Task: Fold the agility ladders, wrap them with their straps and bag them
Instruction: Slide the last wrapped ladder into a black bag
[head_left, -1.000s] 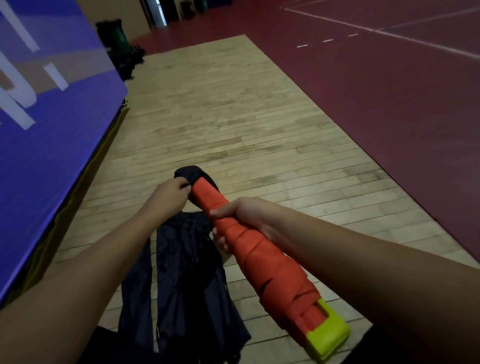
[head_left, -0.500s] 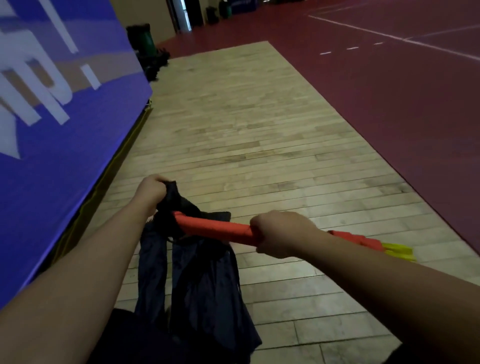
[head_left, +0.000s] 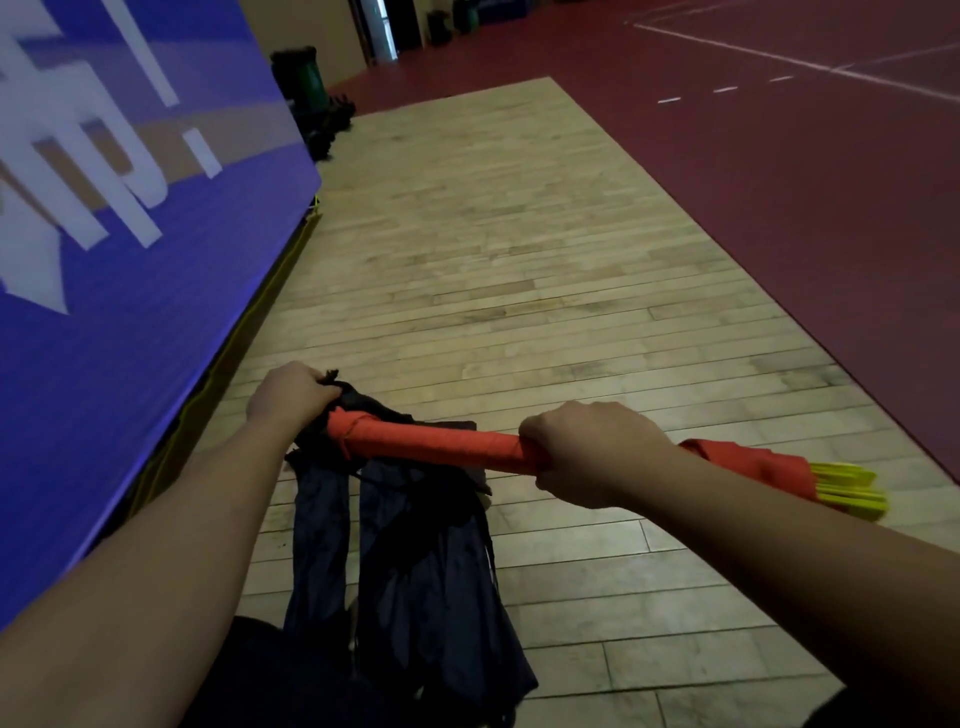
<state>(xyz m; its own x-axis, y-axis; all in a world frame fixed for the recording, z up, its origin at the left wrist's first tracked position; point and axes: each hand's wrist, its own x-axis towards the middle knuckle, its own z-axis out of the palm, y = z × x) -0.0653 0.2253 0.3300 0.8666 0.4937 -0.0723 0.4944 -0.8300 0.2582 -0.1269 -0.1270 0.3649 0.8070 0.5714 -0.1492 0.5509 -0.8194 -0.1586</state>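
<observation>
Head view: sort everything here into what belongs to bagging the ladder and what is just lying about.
In the job: ladder bundle, orange-wrapped, gripped by the right hand; dark bag, its top gripped by the left hand.
Lying about: blue panel at left; dark gear by the far wall.

I see a pale wood plank floor (head_left: 493, 260) ahead and a dark red court floor (head_left: 805, 197) with white lines (head_left: 727, 48) on the right. A big blue panel (head_left: 130, 322) with white lettering slants along the left, with yellow edging (head_left: 291, 254) at its base. Far end: beige wall (head_left: 311, 21), doorway (head_left: 387, 23), dark green bin (head_left: 304, 78). Light is dim.
</observation>
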